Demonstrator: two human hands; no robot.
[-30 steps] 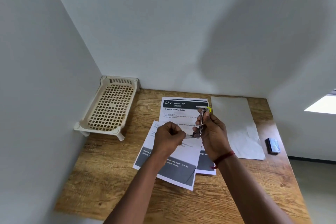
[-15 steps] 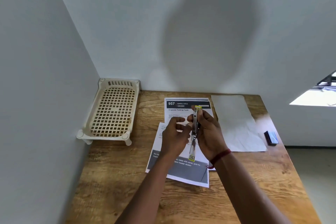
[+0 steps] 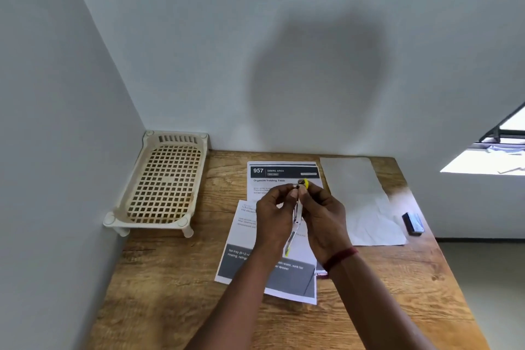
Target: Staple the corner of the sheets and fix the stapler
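Note:
Both hands are raised together over the printed sheets [image 3: 281,172] on the wooden table [image 3: 181,278]. My right hand [image 3: 324,219] grips a slim metal tool with yellow ends [image 3: 297,214], held upright between the palms. My left hand [image 3: 274,216] pinches the tool near its top, thumb and fingertips meeting just under the yellow tip [image 3: 305,183]. The tool's lower yellow end hangs down between the wrists. Its exact kind is hard to make out.
A cream plastic lattice tray [image 3: 163,182] on short legs stands in the back left corner against the walls. A blank crumpled sheet [image 3: 360,199] lies to the right. A small dark box [image 3: 413,223] sits near the right table edge. Walls close the left and back.
The tool has swung from angled to upright in my right hand. My left hand went from a closed fist beside it to pinching its top. The view shifted slightly.

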